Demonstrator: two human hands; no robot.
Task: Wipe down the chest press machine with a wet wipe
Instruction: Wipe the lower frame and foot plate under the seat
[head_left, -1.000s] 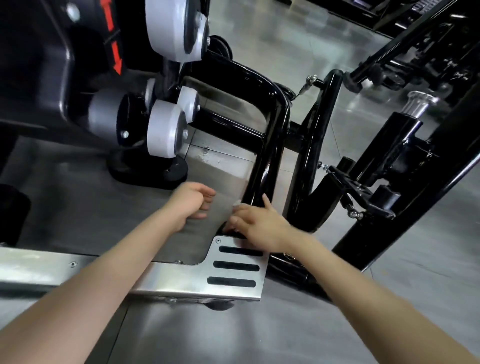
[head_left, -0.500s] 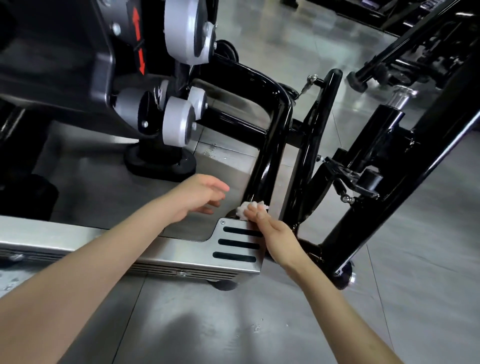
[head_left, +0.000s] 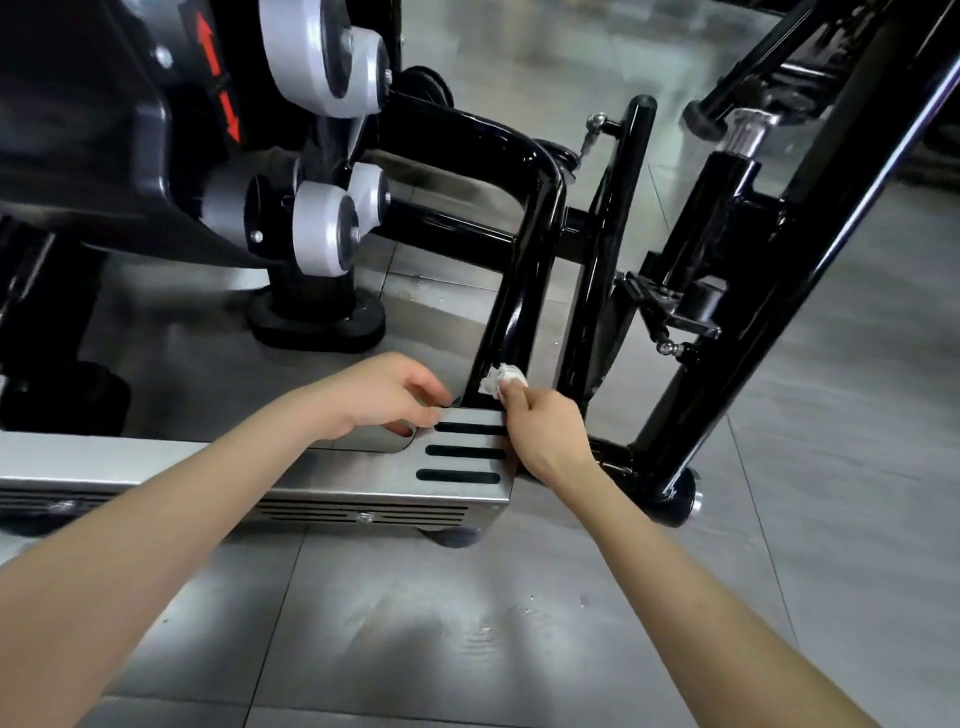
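1. Shows the chest press machine as black tubing across the upper field, with grey rollers at upper left.
2. Marks the steel footplate, slotted and set low on the tiled floor in front of the frame.
3. Marks the bent upright tube, joined at its foot to the footplate's far corner; judged to be the surface now being wiped.
4. Locates the left hand, loosely curled and gripping nothing, with fingertips touching the footplate's far edge just beside the tube's foot.
5. Locates the right hand, pinching the wipe at the fingertips and pressing it against the tube's lower end.
6. Locates the wet wipe, bunched into a small white wad, touching the tube just above the plate.
7. To do the step well: spread the wad for broader contact, wrap it round the tube, draw upward with steady pressure, reach the hidden back face, and brace on the plate with the left hand.
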